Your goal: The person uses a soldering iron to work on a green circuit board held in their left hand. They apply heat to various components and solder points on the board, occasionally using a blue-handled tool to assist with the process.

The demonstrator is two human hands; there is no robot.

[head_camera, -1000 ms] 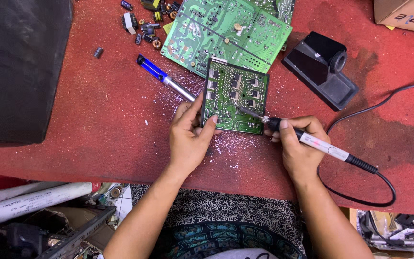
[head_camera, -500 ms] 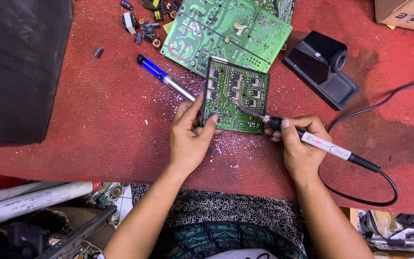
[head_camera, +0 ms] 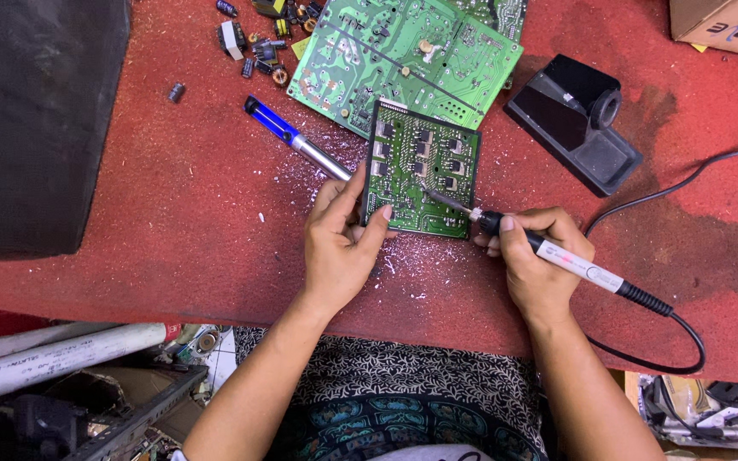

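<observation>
Nearest, at the bottom edge: patterned black-and-white cloth [head_camera: 420,384] over the lap, with white pipes [head_camera: 53,354] and clutter low on the left

Just above, on the red worktop [head_camera: 130,230]: left hand [head_camera: 342,243] with fingers [head_camera: 348,188] loosely together along the left edge of the small green circuit board [head_camera: 420,171], thumb pressed onto its near left corner (board pinched between thumb and fingers, lying flat)

To the right: right hand [head_camera: 535,260] curled in a pen grip round the soldering iron [head_camera: 557,256], thumb and forefinger pinching the barrel near its black collar, remaining fingers folded under; metal tip touching the board's near right part; black cable [head_camera: 685,341] looping off from the white handle toward the right edge

White flecks scattered on the worktop about both hands

Just beyond the left hand: blue-handled desoldering pump [head_camera: 288,137] lying slantwise, its metal end hidden behind the fingers

Further back: large green circuit board [head_camera: 403,60], tilted, its near edge tucked under the small board's far edge; black iron stand [head_camera: 574,119] to the right, well apart from the hand

Farthest: loose electronic parts [head_camera: 258,43] at the top, big black box [head_camera: 36,119] filling the left, cardboard box [head_camera: 728,26] in the top right corner
</observation>
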